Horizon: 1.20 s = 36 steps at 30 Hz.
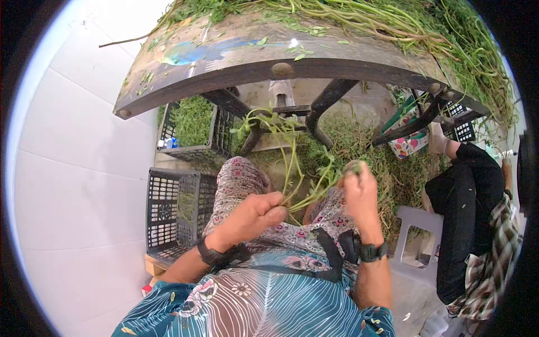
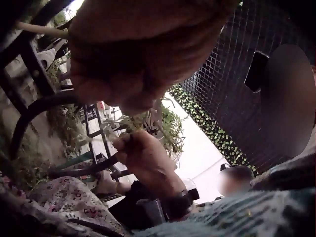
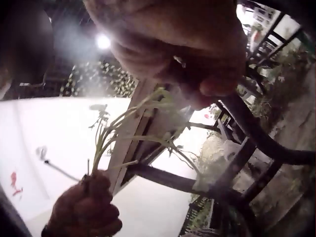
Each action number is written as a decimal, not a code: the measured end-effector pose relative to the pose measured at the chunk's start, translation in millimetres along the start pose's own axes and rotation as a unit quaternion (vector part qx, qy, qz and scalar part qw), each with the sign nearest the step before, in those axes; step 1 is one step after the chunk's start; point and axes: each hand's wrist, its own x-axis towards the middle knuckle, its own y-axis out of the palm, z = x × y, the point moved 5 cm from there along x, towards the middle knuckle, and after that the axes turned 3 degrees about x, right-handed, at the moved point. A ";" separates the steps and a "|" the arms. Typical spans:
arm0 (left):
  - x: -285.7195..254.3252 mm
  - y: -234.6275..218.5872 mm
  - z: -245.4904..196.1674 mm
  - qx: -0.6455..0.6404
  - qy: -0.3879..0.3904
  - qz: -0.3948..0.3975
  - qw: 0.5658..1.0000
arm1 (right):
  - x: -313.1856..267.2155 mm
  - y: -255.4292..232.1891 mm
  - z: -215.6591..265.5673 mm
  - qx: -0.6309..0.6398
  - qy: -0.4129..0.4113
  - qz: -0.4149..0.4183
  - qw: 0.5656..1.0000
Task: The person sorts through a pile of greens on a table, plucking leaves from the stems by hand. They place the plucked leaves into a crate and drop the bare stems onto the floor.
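Note:
My left hand [image 1: 255, 216] grips a small bunch of leafy green stems [image 1: 292, 163] by their lower ends, over my lap. The stems fan up and to the right, some drooping at the tips. To the right, my right hand [image 1: 362, 194] has curled fingers with a bit of green at the fingertips, beside the leafy ends of the bunch. In the right wrist view the left fist [image 3: 86, 210] holds the stems upright, and the right hand [image 3: 187, 44] is large and dark above them. The left wrist view shows the right fingers [image 2: 133, 143] bent close to leaves.
Ahead stands a wooden table [image 1: 224, 67] heaped with long stems [image 1: 365, 25]. Black crates [image 1: 174, 210] stand at the left, one holding greens [image 1: 192, 121]. Cut greens [image 1: 393, 191] cover the floor. Another person's leg [image 1: 460, 219] and a grey stool [image 1: 412, 241] are at right.

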 end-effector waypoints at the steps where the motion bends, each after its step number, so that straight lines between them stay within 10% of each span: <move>1: -0.5 -0.4 0.0 -0.007 0.002 -0.002 1.000 | 5.7 -8.2 -9.3 0.093 0.038 -0.024 0.995; 6: -2.9 -8.2 -4.2 0.024 -0.006 -0.015 1.000 | 5.5 -32.6 -4.0 0.382 0.087 -0.026 0.920; 12: 0.1 -8.0 -5.8 0.131 0.056 -0.044 0.989 | -18.2 -5.1 -0.7 0.423 0.147 0.122 0.886; 16: 0.0 -7.5 -3.6 0.152 0.057 -0.037 0.986 | -26.9 7.1 37.9 0.080 0.027 0.103 0.991; 20: -1.6 -7.4 -5.3 0.160 0.050 -0.037 0.985 | -25.0 14.2 44.4 -0.126 -0.143 0.122 0.974; 36: 1.4 -2.2 6.7 0.144 0.017 -0.015 0.989 | -21.2 21.3 44.9 -0.183 -0.200 0.170 0.947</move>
